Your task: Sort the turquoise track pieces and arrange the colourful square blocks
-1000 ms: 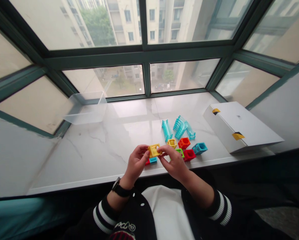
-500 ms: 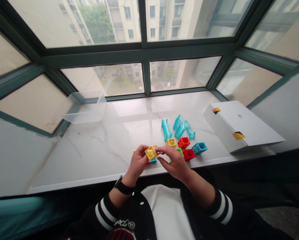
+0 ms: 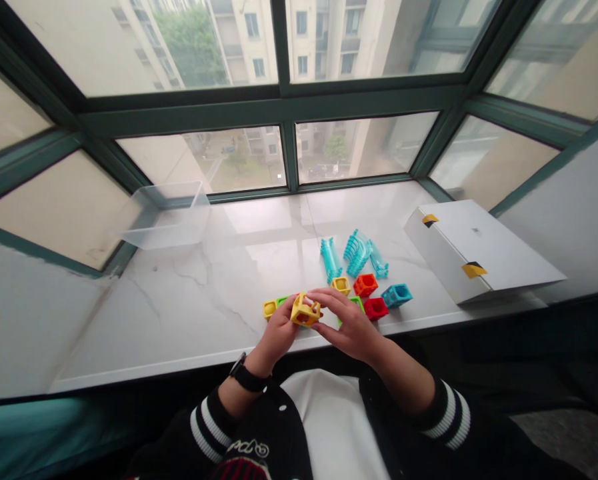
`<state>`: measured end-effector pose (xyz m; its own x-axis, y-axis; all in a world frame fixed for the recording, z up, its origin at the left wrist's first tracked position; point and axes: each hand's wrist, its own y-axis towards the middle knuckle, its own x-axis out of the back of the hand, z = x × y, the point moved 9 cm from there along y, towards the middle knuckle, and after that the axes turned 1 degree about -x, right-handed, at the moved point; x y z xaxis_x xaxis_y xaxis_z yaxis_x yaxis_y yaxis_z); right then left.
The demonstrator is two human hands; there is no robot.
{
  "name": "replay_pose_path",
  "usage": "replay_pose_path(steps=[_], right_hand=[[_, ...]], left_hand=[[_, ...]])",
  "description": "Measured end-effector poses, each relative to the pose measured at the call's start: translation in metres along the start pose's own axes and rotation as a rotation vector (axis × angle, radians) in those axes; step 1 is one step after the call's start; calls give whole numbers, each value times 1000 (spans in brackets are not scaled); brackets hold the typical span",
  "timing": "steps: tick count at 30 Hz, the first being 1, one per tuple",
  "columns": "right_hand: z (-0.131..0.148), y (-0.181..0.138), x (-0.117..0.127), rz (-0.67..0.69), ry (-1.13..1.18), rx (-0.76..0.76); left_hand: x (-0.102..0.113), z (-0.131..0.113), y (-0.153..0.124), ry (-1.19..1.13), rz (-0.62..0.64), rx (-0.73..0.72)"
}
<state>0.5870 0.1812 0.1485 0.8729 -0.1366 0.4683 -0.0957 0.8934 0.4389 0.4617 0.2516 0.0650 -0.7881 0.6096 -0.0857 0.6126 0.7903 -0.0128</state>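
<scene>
A hollow yellow toy block [image 3: 305, 313] is held up between my hands, with openings in its faces. My left hand [image 3: 277, 338] grips it from the left. My right hand [image 3: 353, 328] has its fingertips at the block's upper right edge and its thumb at the lower right. Behind my left hand, another yellow block [image 3: 269, 309] and a green block [image 3: 281, 301] show in part. By my right hand lie a partly covered green block [image 3: 357, 303], a red block [image 3: 376, 309], an orange-red block [image 3: 365, 285], a yellow block [image 3: 341, 286] and a blue block [image 3: 397, 295].
Clear turquoise track pieces [image 3: 357, 252] lie behind the blocks on the marble-patterned sill [image 3: 219, 280]. A transparent plastic bin [image 3: 179, 223] stands at the back left. On the right is a white box [image 3: 483, 247] with yellow-and-black tape. Green-framed windows enclose the sill.
The held yellow block has been turned and tilted, now showing its side openings. My right thumb has come up against it. More of the blocks behind my left hand are visible.
</scene>
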Motion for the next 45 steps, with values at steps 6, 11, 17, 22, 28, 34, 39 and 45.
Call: replay_pose_path(steps=[6,11,17,22,28,34,39,45], right_hand=[[0,-1,6,-4,-26,-14],[3,-1,11,32,-18,16],[15,1,5,173,12,67],[17,1,0,223,17,70],[17,-3,-2,298,27,79],[4,-4,14,201,-12,54],[-14,-3,55,-27,-49,-12],[-53,-16,101,-271,-78,-217]], left_hand=[[-9,13,-2,-174,52,125],[-37,19,-11,-513,296,325],[-51,18,-22,-619,451,428],[-61,19,-31,-559,596,477],[-62,17,-35,-559,649,465],[-62,20,-26,-514,616,447],[-36,31,6,-299,321,382],[-4,12,43,561,20,-31]])
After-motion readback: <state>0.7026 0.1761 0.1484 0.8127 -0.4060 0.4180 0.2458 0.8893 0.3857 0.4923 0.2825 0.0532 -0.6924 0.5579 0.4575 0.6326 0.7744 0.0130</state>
